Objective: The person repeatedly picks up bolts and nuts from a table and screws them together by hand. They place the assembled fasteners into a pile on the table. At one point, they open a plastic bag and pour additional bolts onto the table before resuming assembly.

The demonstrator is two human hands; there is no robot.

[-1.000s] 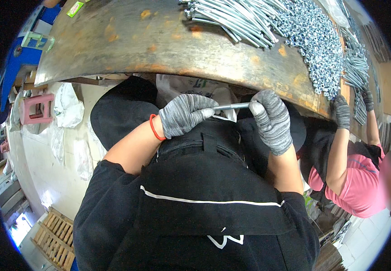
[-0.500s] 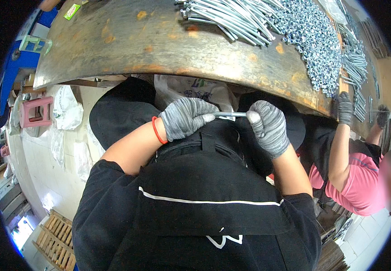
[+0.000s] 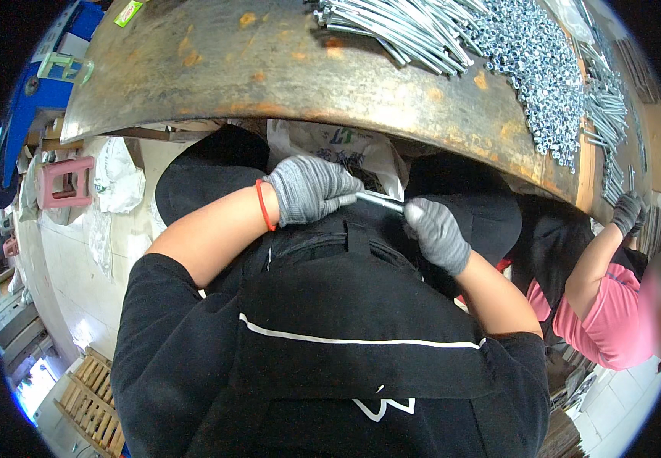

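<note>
Over my lap, my left hand (image 3: 315, 191), in a grey knit glove, is closed round one end of a silvery bolt (image 3: 380, 201). My right hand (image 3: 439, 235), gloved alike, grips the other end between thumb and fingers. Only the shaft between the hands shows; both its ends are hidden. It slants down to the right. Beyond my hands, on the worn metal table (image 3: 193, 84), lies a pile of long silvery bolts (image 3: 399, 34), heads mostly to the left. A heap of small nuts (image 3: 536, 72) spreads to its right.
The table's curved front edge runs just past my knees. A white plastic bag (image 3: 307, 141) hangs open beneath it. At the right a co-worker in a pink shirt (image 3: 605, 320) reaches toward more bolts (image 3: 605, 99). A pink stool (image 3: 67, 183) stands at the left.
My right hand has moved down and slightly left, tilting the bolt from level to slanting. My left hand has shifted slightly. The co-worker's hand has moved right along the table.
</note>
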